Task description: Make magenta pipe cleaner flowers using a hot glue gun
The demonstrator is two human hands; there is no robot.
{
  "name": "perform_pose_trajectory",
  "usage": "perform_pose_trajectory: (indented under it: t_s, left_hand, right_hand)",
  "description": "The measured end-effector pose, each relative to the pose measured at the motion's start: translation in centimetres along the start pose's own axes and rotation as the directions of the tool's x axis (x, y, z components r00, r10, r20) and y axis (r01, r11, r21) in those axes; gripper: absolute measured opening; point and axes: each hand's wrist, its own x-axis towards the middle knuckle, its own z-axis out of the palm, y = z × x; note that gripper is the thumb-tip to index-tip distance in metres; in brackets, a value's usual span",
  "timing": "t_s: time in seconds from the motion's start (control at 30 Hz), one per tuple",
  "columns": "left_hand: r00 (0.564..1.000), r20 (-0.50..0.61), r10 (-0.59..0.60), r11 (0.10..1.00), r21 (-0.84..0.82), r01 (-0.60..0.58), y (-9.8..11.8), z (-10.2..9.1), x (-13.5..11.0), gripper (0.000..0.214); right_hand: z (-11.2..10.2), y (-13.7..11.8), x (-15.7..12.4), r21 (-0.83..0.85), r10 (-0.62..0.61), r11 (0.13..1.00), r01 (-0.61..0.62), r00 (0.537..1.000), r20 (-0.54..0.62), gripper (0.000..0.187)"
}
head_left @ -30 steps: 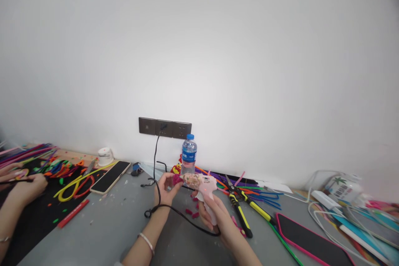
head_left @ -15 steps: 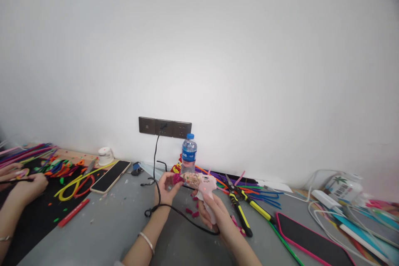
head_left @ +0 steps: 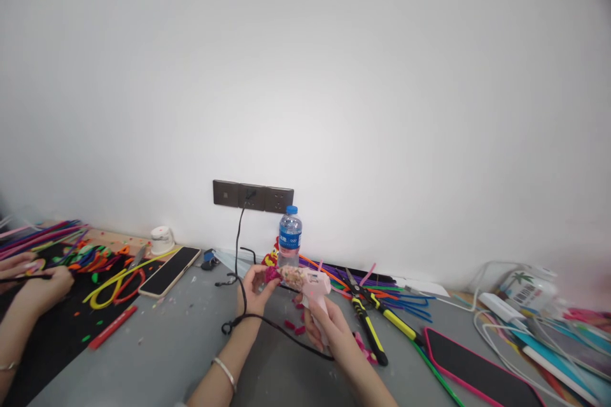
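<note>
My right hand [head_left: 327, 324] is wrapped round the handle of a pale pink glue gun [head_left: 316, 286], its nozzle end pointing left. Between the fingertips of my left hand [head_left: 256, 289] is a magenta fuzzy piece [head_left: 272, 275]. A beige, speckled piece [head_left: 292, 276] lies between the magenta piece and the gun; its exact join to either is too small to tell. The gun's black cord [head_left: 286, 332] loops under both hands and across my left wrist. Several short magenta pieces [head_left: 299, 330] lie on the table below.
Behind my hands stands a water bottle [head_left: 290, 235], near a wall socket [head_left: 252, 196]. To the right are yellow-black pliers [head_left: 367, 324], pipe cleaners [head_left: 410, 305] and a pink-edged phone [head_left: 477, 365]. At left are another phone [head_left: 170, 271], a red stick [head_left: 112, 327] and another person's hands [head_left: 48, 289].
The glue gun has shifted slightly and tilted a little in my right hand. My left hand keeps its hold on the magenta piece, nearly still.
</note>
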Motion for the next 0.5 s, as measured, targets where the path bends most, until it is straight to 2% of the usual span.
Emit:
perform_pose_trajectory:
  t_s: [0.23,0.4,0.5]
  left_hand:
    - [0.995,0.068,-0.076,0.997,0.011,0.075,0.04,-0.72,0.56,0.027]
    - [0.993,0.074,-0.093,0.996,-0.013,0.094,-0.04,-0.95,0.53,0.024]
    - [0.994,0.066,-0.091,0.995,-0.025,0.093,0.09,-0.67,0.30,0.023]
  right_hand:
    - [0.53,0.09,-0.45,-0.224,-0.056,0.974,0.027,0.990,-0.126,0.048]
    - [0.27,0.23,-0.62,-0.460,-0.192,0.884,0.086,0.963,-0.189,0.050]
    - [0.14,0.43,-0.58,-0.534,-0.251,0.838,0.116,0.949,-0.189,0.051]
